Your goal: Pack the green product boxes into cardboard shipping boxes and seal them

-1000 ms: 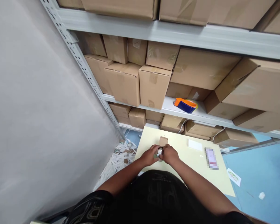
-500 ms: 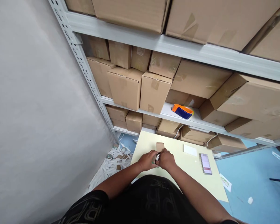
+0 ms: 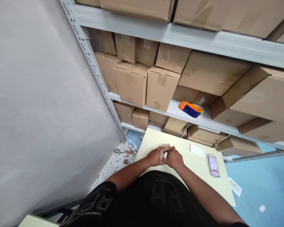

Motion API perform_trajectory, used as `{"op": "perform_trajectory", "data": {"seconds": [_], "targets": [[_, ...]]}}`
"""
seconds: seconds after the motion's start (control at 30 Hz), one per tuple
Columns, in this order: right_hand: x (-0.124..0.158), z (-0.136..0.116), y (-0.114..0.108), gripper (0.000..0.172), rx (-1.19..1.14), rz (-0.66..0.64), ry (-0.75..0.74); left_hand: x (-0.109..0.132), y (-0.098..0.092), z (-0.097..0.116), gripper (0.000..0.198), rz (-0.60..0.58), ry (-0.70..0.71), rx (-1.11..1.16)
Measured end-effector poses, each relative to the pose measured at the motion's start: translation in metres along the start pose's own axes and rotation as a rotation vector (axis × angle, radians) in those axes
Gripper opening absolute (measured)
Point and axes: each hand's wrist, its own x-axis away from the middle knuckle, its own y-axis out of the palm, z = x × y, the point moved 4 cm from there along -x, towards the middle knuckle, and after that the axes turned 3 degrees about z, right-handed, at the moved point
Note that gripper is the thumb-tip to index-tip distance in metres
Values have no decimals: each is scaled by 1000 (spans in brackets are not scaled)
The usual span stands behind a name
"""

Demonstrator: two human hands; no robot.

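Seemingly partway: L hand (image 3: 155,157) grips sm. cardbd box (image 3: 162,155) over tbl (image 3: 153,136), R hand (image 3: 176,158) curled at silver item (image 3: 165,154) by box mouth, grip unclear, flap (image 3: 166,146) not yet closed.

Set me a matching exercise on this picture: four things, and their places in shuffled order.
1. small cardboard box
2. orange-and-blue item
3. white rectangular item
4. white scraps

A. on the floor by the wall
B. on a shelf
C. between the left hand and right hand
D. on the table, apart from both hands

Pairs: 1-C, 2-B, 3-D, 4-A
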Motion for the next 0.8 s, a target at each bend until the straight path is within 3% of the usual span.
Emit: {"op": "perform_trajectory", "data": {"seconds": [0.2,0.5,0.67,0.8], "targets": [[-11,4,-9,49,107,-118,11,-6,13,2,96,-9,24,17],[4,18,-1,44,25,90,-37,-9,16,6,94,14,1,46],[3,23,-1,45,-46,-2,39,-15,19,6,99,11,4,110],[5,22,-7,49,6,67,-15,-18,24,4,98,35,6,142]]}}
